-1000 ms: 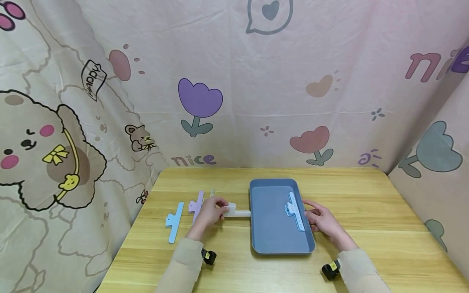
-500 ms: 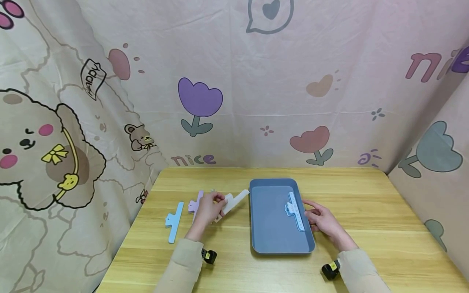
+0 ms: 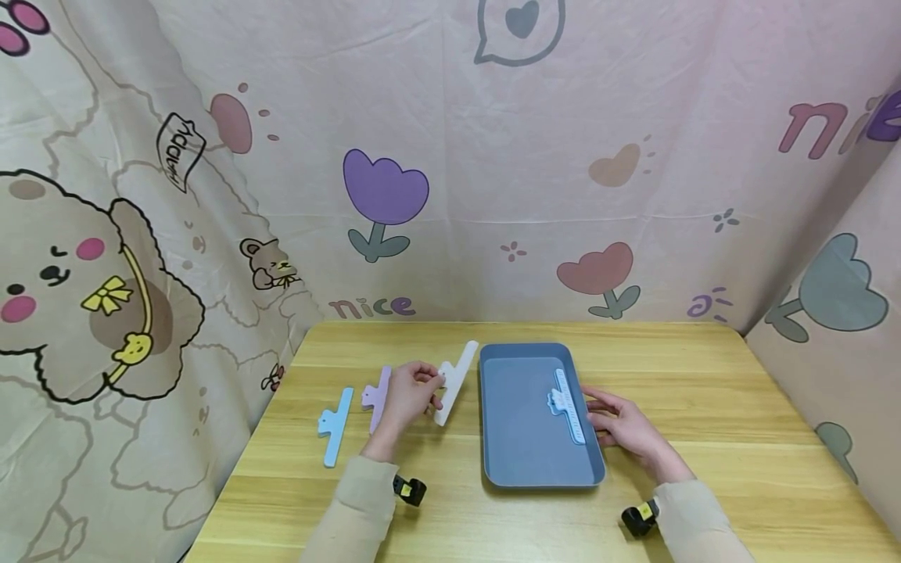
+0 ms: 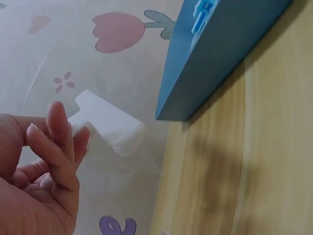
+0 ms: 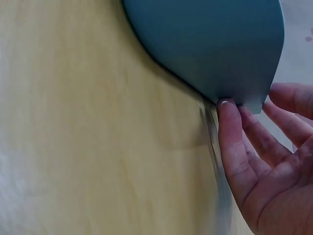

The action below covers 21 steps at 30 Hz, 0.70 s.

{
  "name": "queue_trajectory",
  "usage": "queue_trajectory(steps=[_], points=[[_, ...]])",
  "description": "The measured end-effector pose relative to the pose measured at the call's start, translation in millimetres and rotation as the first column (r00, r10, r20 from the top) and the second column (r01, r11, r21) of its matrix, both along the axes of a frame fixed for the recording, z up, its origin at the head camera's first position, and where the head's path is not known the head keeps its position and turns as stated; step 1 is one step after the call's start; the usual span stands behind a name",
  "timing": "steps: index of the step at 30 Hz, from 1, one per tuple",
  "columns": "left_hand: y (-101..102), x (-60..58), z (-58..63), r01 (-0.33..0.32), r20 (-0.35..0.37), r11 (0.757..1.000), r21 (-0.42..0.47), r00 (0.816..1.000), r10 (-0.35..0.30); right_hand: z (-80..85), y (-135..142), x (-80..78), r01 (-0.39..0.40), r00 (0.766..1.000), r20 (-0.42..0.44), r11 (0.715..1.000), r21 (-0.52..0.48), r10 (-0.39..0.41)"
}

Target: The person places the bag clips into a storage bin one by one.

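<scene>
My left hand pinches a white long plastic clip between thumb and fingers, just left of the tray. In the left wrist view the white clip sticks out past the fingertips, its long bar slanted. The grey-blue tray lies on the table, with a light blue clip bearing ruler marks inside, along its right side. Extended fingers of my right hand touch the tray's outer right wall. The right wrist view shows these fingertips against the tray's wall near its edges.
A blue clip lies on the table at the left. Between it and my left hand is a purple clip, partly covered by that hand. The wooden table ends at a printed cloth backdrop behind.
The white clip has turned in my left hand from pointing right, toward the tray, to standing slanted up and away beside it. My right hand stays at the tray's right wall.
</scene>
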<state>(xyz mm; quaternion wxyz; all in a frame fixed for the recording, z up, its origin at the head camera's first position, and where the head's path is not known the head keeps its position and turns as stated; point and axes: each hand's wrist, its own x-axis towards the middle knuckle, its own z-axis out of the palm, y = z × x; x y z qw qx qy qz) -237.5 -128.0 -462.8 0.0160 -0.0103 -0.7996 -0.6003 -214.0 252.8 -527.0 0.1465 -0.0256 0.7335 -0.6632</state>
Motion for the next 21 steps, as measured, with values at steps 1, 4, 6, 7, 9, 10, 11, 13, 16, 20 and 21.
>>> queue_trajectory(steps=[1,4,6,7,9,10,11,13,16,20,21], points=[[1.9,0.4,0.6,0.009,0.0,1.0,0.009,1.0,-0.009,0.0,0.3,0.4,-0.007,1.0,-0.005,1.0,-0.005,0.007],[9.2,1.6,2.3,0.037,0.026,0.998,0.044,0.999,-0.038,0.3,-0.1,1.3,-0.007,1.0,-0.004,1.0,-0.018,0.007],[15.1,2.0,3.0,0.059,0.042,0.994,0.087,0.997,-0.062,0.7,-0.5,1.8,0.0,1.0,0.0,1.0,-0.015,0.0],[18.3,2.0,3.2,0.067,0.046,0.992,0.11,0.996,-0.073,1.0,-0.6,2.0,0.003,1.0,0.002,1.0,-0.01,-0.003],[25.0,2.3,4.3,0.068,0.064,0.983,0.173,0.995,-0.08,1.8,-1.2,2.8,0.01,1.0,0.008,1.0,-0.003,-0.01],[28.8,2.2,5.0,0.065,0.067,0.978,0.2,0.994,-0.08,1.9,-1.2,3.1,0.012,1.0,0.011,1.0,0.0,-0.012],[32.4,2.2,5.8,0.063,0.07,0.972,0.226,0.994,-0.081,2.2,-1.3,3.4,0.013,1.0,0.014,1.0,0.001,-0.013],[39.4,1.8,7.2,0.055,0.074,0.964,0.26,0.994,-0.077,2.5,-1.6,3.9,0.016,1.0,0.019,1.0,0.0,-0.016],[49.0,1.4,9.0,0.056,0.083,0.955,0.291,0.993,-0.083,2.5,-1.5,4.1,0.016,1.0,0.025,1.0,-0.007,-0.016],[60.6,0.8,8.6,0.069,0.091,0.956,0.286,0.991,-0.099,1.9,-1.2,4.0,0.021,0.999,0.026,1.0,-0.01,-0.021],[63.4,0.7,8.0,0.07,0.093,0.958,0.277,0.991,-0.099,1.8,-1.1,4.0,0.023,0.999,0.026,1.0,-0.009,-0.022]])
